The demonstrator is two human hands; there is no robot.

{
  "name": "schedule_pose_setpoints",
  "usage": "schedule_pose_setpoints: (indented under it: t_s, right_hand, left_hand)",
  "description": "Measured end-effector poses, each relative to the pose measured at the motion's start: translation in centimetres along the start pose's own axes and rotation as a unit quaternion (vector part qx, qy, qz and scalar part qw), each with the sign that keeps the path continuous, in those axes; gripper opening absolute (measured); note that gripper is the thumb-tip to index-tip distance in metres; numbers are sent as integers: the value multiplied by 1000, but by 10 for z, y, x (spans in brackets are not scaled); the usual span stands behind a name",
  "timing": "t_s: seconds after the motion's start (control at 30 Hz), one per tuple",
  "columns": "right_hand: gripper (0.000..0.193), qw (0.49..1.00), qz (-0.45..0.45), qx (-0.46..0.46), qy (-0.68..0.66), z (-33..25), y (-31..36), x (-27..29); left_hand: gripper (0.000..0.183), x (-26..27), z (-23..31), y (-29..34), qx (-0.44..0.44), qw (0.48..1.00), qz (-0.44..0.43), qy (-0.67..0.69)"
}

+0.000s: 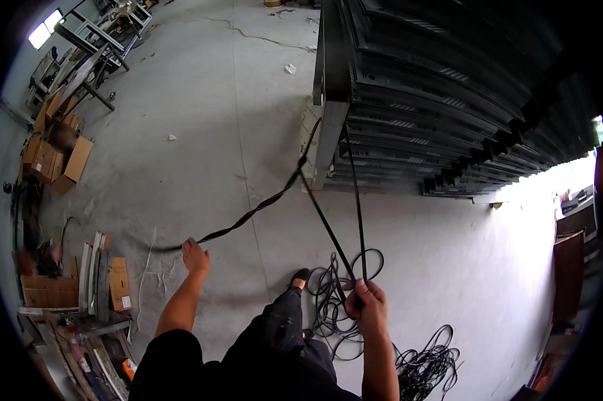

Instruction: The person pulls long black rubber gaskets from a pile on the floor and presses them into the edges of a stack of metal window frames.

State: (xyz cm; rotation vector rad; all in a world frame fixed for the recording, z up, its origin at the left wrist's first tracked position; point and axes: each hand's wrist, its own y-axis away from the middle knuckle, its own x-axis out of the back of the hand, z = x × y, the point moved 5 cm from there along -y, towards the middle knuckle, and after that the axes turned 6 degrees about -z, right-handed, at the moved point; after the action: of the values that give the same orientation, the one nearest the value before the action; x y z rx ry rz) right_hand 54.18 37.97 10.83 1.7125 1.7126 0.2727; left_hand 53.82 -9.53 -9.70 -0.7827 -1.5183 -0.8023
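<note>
My left hand (195,255) is closed around a twisted black strap (254,212), whose blurred tail sticks out to the left past my fist. From there the strap climbs right to a crossing close to the near corner of a tall stack of black slatted pieces (408,93). Two straight strands run down from the stack's corner and that crossing into my right hand (368,302), which is shut on them. Where the strap passes behind the corner is hidden. Below my right hand, loose loops of black strap (331,294) lie on the floor by my foot.
A second tangled heap of black strap (432,364) lies right of my legs. Cardboard boxes (54,157) stand along the left wall, with wood and long scraps (90,354) nearer me. A work table (84,77) stands at far left. Dark red-brown panel (569,277) at right.
</note>
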Motion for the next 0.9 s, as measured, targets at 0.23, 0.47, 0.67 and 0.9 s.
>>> schedule_pose_setpoints:
  t_s: [0.23, 0.47, 0.67, 0.9]
  right_hand:
    - [28, 1000, -10, -9, 23, 67, 113, 28]
    - [28, 998, 23, -29, 57, 159, 290, 80]
    - [24, 996, 75, -56, 10, 202, 459, 107]
    - [24, 977, 187, -57, -81, 305, 585, 195]
  left_hand:
    - [56, 31, 174, 76, -33, 698, -441, 563]
    - [60, 144, 326, 165, -116, 236, -613, 745]
    - [45, 178, 357, 189, -31, 115, -582, 805]
    - [43, 139, 361, 197, -30, 219, -562, 797]
